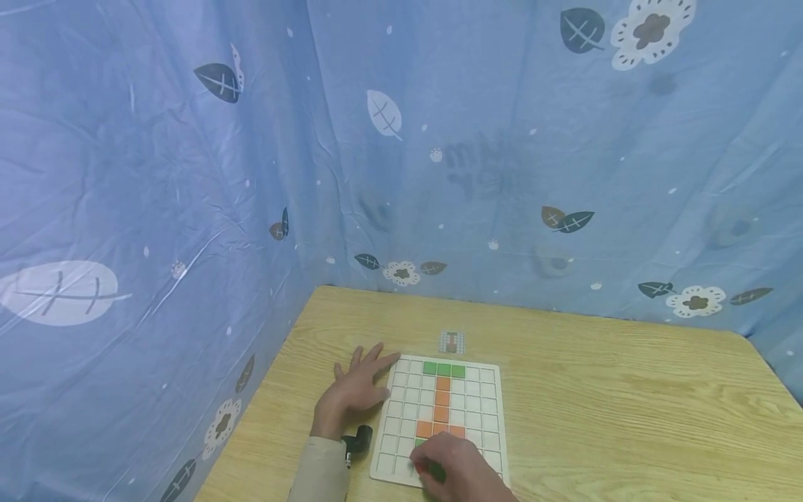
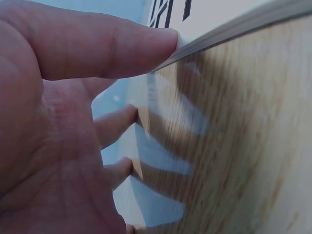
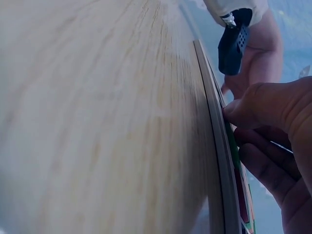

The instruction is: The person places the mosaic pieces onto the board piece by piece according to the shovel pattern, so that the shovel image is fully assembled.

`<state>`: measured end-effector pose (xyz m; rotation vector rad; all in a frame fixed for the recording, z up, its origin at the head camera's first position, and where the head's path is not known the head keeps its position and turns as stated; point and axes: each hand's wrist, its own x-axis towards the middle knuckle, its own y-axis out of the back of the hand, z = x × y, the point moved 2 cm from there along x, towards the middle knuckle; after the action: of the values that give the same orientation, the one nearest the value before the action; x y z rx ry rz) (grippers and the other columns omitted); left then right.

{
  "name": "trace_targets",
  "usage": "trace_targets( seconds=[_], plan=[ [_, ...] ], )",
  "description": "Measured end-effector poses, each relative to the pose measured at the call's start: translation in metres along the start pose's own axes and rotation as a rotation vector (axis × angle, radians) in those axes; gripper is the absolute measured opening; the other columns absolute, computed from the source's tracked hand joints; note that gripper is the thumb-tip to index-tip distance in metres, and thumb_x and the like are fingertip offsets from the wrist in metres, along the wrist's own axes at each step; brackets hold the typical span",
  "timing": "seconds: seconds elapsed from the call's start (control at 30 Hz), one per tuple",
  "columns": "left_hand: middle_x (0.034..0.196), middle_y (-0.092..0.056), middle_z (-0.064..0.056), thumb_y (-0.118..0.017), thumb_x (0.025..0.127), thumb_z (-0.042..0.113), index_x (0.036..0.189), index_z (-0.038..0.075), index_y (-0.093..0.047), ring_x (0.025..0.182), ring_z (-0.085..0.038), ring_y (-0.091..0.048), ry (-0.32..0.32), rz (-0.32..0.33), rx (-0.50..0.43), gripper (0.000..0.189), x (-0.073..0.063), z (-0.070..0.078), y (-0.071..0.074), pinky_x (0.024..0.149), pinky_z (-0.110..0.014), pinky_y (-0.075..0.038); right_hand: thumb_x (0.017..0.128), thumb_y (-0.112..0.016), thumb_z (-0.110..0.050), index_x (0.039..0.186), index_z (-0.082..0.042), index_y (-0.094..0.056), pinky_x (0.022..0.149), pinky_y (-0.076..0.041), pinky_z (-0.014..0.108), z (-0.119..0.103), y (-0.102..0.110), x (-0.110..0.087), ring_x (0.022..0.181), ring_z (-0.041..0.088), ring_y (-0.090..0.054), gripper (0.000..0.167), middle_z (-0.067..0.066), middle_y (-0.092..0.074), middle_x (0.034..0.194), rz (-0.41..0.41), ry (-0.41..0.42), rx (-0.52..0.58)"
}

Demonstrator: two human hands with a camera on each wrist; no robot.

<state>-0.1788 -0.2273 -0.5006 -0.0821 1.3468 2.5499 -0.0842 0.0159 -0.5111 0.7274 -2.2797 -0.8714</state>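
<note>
A square white grid board [image 1: 389, 443] lies on the table, bearing green tiles [image 1: 444, 369] along its far edge and a column of orange tiles [image 1: 442, 398] down the middle. My left hand [image 1: 357, 390] rests beside its left edge with fingers spread, and in the left wrist view the thumb [image 2: 161, 46] touches the board's side. Over the near rows my right hand [image 1: 461, 464] bends its thumb and fingers close down at the board. Green [image 3: 232, 146] and dark red [image 3: 241, 195] tiles show by those fingertips; I cannot tell whether one is pinched.
A small printed pattern card [image 1: 452, 342] lies just beyond the board. The wooden table [image 1: 627, 404] extends to the right. Blue patterned curtains [image 1: 489, 139] hang behind and at the left. A black wrist device [image 1: 359, 441] is strapped at the left sleeve.
</note>
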Motion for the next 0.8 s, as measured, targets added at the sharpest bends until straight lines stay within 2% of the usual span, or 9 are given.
trace_targets(
  seconds=[0.13, 0.33, 0.43, 0.53, 0.6, 0.73, 0.8],
  plan=[
    [0.181, -0.029, -0.013, -0.070, 0.091, 0.012, 0.163, 0.028, -0.054, 0.168, -0.055, -0.008, -0.003, 0.001, -0.005, 0.076, 0.000, 0.001, -0.001, 0.121, -0.092, 0.004, 0.090, -0.085, -0.007, 0.099, -0.024, -0.079, 0.081, -0.059, 0.021, 0.001, 0.000, -0.002, 0.092, -0.007, -0.060, 0.020, -0.019, -0.073, 0.098, 0.018, 0.005, -0.018],
    [0.181, -0.029, -0.014, -0.070, 0.091, 0.011, 0.163, 0.028, -0.055, 0.168, -0.055, -0.008, -0.003, 0.002, -0.015, 0.076, 0.000, 0.003, -0.001, 0.121, -0.091, 0.005, 0.091, -0.086, -0.012, 0.100, -0.025, -0.080, 0.077, -0.055, 0.013, 0.006, 0.001, -0.009, 0.088, -0.006, -0.062, 0.017, -0.021, -0.073, 0.096, 0.147, 0.049, -0.011],
    [0.181, -0.029, -0.014, -0.070, 0.091, 0.011, 0.163, 0.027, -0.055, 0.168, -0.055, -0.008, 0.003, 0.002, -0.015, 0.075, 0.000, 0.005, -0.001, 0.121, -0.090, 0.006, 0.090, -0.087, -0.009, 0.103, -0.022, -0.079, 0.078, -0.053, 0.009, 0.013, 0.008, -0.015, 0.087, -0.005, -0.065, 0.020, -0.019, -0.075, 0.097, 0.213, 0.080, 0.000],
    [0.181, -0.029, -0.014, -0.070, 0.090, 0.011, 0.162, 0.027, -0.056, 0.168, -0.055, -0.008, 0.008, 0.003, -0.015, 0.075, 0.000, 0.006, -0.001, 0.121, -0.090, 0.006, 0.084, -0.087, -0.001, 0.106, -0.018, -0.078, 0.084, -0.054, 0.007, 0.019, 0.023, -0.023, 0.089, 0.000, -0.071, 0.029, -0.013, -0.078, 0.099, 0.275, 0.101, -0.018],
    [0.181, -0.029, -0.013, -0.070, 0.091, 0.010, 0.162, 0.028, -0.056, 0.168, -0.055, -0.008, 0.013, 0.004, -0.009, 0.075, 0.000, 0.007, -0.001, 0.122, -0.090, 0.006, 0.082, -0.087, 0.001, 0.106, -0.018, -0.079, 0.085, -0.057, 0.010, 0.021, 0.037, -0.029, 0.089, 0.003, -0.074, 0.031, -0.011, -0.080, 0.099, 0.302, 0.071, -0.047],
    [0.181, -0.029, -0.012, -0.068, 0.092, 0.011, 0.162, 0.029, -0.055, 0.168, -0.054, -0.009, 0.026, 0.009, 0.011, 0.074, 0.000, 0.006, -0.001, 0.123, -0.089, 0.005, 0.083, -0.089, -0.002, 0.107, -0.019, -0.080, 0.082, -0.060, 0.015, 0.027, 0.067, -0.042, 0.090, 0.003, -0.073, 0.031, -0.011, -0.081, 0.101, 0.326, -0.081, -0.107],
    [0.181, -0.029, -0.013, -0.068, 0.093, 0.013, 0.163, 0.029, -0.055, 0.168, -0.054, -0.010, 0.026, 0.012, 0.023, 0.073, -0.001, 0.005, 0.000, 0.123, -0.089, 0.004, 0.079, -0.091, 0.000, 0.106, -0.018, -0.081, 0.081, -0.061, 0.016, 0.032, 0.083, -0.049, 0.088, 0.003, -0.073, 0.034, -0.011, -0.081, 0.101, 0.378, -0.065, -0.170]
  ],
)
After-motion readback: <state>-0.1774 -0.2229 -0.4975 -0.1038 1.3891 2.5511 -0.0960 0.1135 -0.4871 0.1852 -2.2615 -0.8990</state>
